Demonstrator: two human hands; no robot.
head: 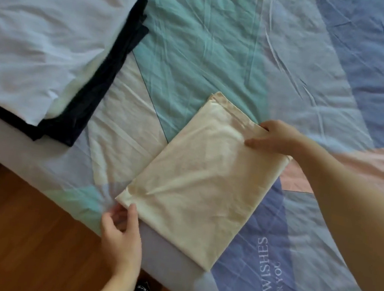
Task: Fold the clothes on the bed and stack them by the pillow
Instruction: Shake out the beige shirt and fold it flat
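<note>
While the left hand [120,231] pinches the near-left corner of the folded cream cloth [202,178] at the edge of the bed [293,254], thumb on top and fingers tucked under, the step in hand looks like lifting the bundle to carry it to the stack. To do it well, the grip at each end should take all the layers at once, so the fold does not slip open, and both hands should rise together and keep the cloth level and lightly taut. The cloth lies flat on the patterned bedcover, its nearest corner overhanging the bed's edge slightly; its long axis runs from that near corner up and to the left, away from the person. Further off, the right hand [277,137] closes on the far right edge, thumb over the top and fingers hidden below. Beyond, at upper left, dark folded clothes [95,99] lie well apart from the cloth, under a white pillow [43,30].
</note>
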